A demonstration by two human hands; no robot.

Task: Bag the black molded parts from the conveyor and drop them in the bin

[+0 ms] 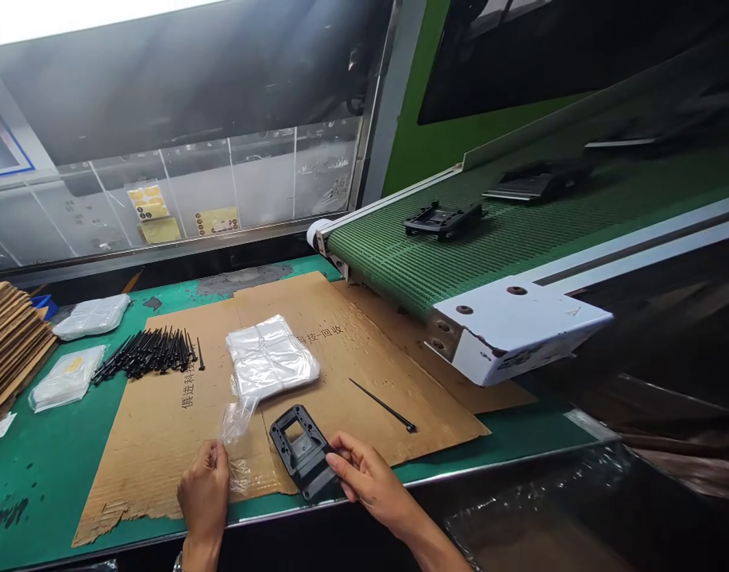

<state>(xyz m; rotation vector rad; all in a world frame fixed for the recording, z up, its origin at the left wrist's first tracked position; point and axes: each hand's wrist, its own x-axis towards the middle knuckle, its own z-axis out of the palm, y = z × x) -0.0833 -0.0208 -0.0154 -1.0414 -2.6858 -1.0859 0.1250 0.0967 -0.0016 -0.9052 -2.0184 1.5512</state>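
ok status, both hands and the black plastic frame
Right hand gripping black rectangular plastic frame. Left hand closed beside crumpled clear plastic film, hold unclear. Whitish plastic bag stack just beyond, nothing seen blocking.

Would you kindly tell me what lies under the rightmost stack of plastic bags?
Printed cardboard shows around the stack, apparently supporting it; whatever else lies directly beneath is covered.

Two hands (204, 486) (368, 478); at least three black frames (308, 454); three bag stacks (273, 359)
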